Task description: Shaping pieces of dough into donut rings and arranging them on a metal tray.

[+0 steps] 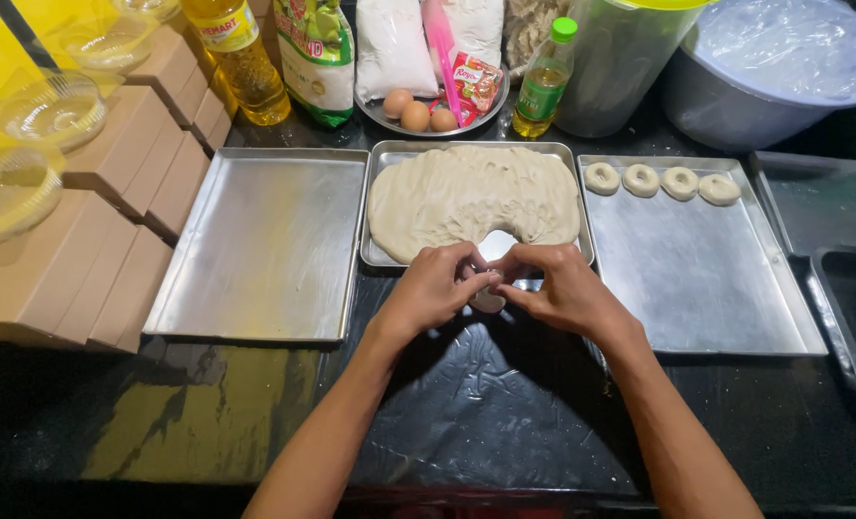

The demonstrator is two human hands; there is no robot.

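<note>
My left hand (433,288) and my right hand (562,288) meet over the black plastic-covered table, fingers pinched together on a small piece of dough (489,300). Just beyond them a middle metal tray (380,252) holds a big flat slab of dough (466,197) with a bite-shaped gap at its near edge. On the right metal tray (697,288) several dough rings (660,181) lie in a row along the far edge.
An empty metal tray (265,245) sits left. Brown cardboard boxes (111,211) and clear bowls (48,111) stand far left. Oil bottles (241,58), bags, a plate of eggs (415,113), a jug and a covered grey basin (764,67) line the back. Dark trays (846,288) lie right.
</note>
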